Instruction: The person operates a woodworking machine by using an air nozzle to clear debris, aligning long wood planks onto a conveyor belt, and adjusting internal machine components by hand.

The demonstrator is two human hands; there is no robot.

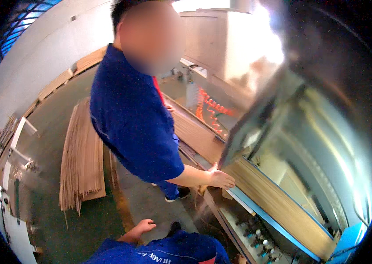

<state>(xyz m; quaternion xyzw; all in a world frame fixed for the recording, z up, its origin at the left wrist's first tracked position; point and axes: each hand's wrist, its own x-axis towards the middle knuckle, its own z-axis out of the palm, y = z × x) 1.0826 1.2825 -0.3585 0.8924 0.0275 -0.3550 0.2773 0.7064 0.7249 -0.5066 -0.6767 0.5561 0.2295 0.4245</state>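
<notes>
My left hand (143, 227) is held in front of my blue work shirt (181, 251), above the floor. It looks loosely open, and nothing shows in it. Of my right hand (241, 259), only a blurred sliver appears at the lower edge, beside the machine's control panel (263, 242); its fingers are hidden. Ahead of me, a co-worker in a blue shirt (131, 119) reaches a hand (221, 178) to the near end of the blue-edged machine bed (278, 233). A long stack of wood-coloured strips (278, 198) lies along this bed.
More wooden boards (199, 134) lie on the machine's feed side, near a coiled orange air hose (212, 105). A raised cover with a window (265, 119) stands over the bed. At left, a stack of long thin boards (80, 158) rests near the floor, with a white metal frame (12, 163) beyond.
</notes>
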